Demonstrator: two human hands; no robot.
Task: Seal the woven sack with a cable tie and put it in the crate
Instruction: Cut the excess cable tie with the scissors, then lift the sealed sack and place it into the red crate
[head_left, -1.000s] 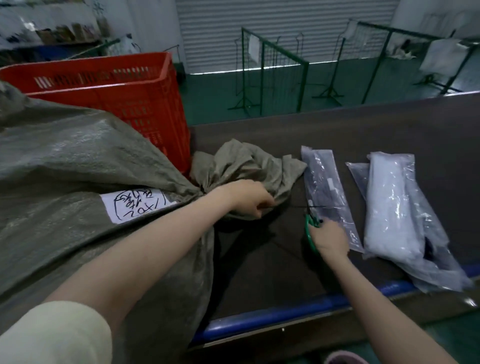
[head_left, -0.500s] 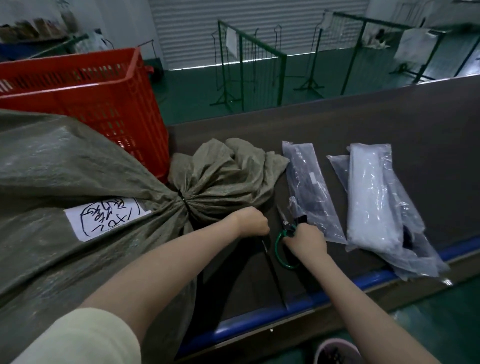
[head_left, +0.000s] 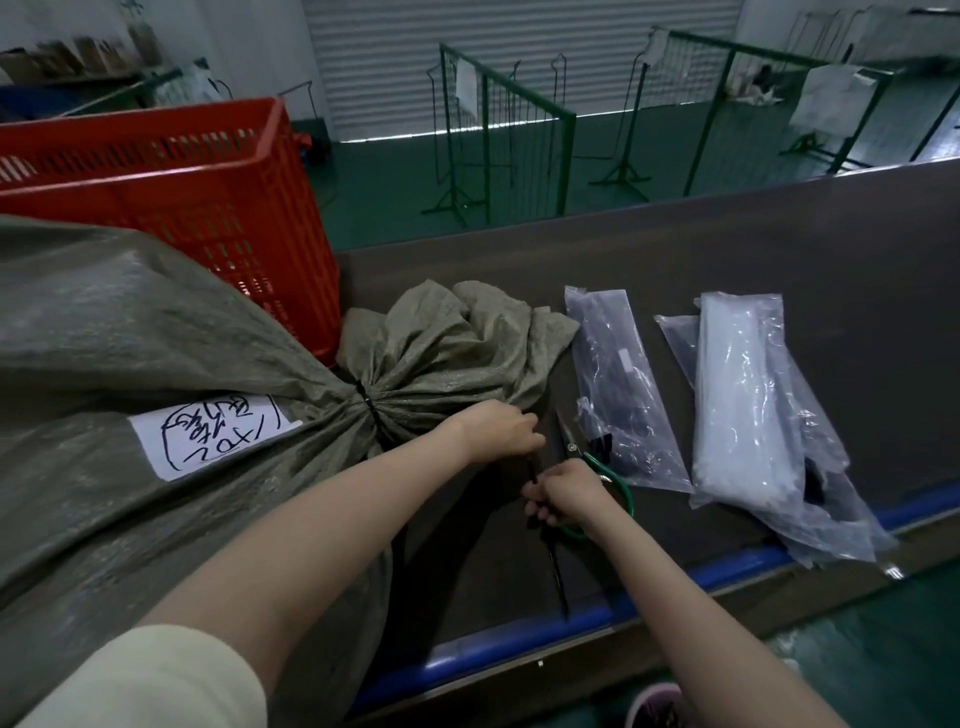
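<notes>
Two hands at work on one table, items below big to small.
Table (head_left: 727, 270): dark top w/ blue front edge (head_left: 519, 636); carries everything listed here.
Woven sack (head_left: 130, 338): grey-green, bulky, lies on its side at table's left; neck gathered tight, loose mouth fanned out to the right past the neck.
Crate (head_left: 171, 197): red, slotted walls, stands on table behind sack, touching it; sack is not in it.
Bags: 2 clear plastic packs right of sack mouth. Nearer pack (head_left: 618, 384) has dark contents; farther pack (head_left: 748, 410) has pale contents. Apart from each other.
Paper label (head_left: 208, 434): white sheet w/ black handwriting, stuck on sack just left of neck; text can't be read.
Left hand (head_left: 501, 431): fingers curled closed, resting against sack mouth just right of neck, gripping cable tie near its sack end; exact pinch hidden by the knuckles.
Right hand (head_left: 569, 499): just below-right of left hand, close but not touching; fingers curled, pinched round the tie's free tail.
Cable tie (head_left: 556, 561): black, thin; band cinched round sack neck, long tail runs down toward table's front edge, passing thru both hands.
Scissors (head_left: 582, 452): green handles, blades pointing away from person; lie on table btwn right hand and nearer pack, handle loop partly under right hand. Can't tell if hand touches them.
</notes>
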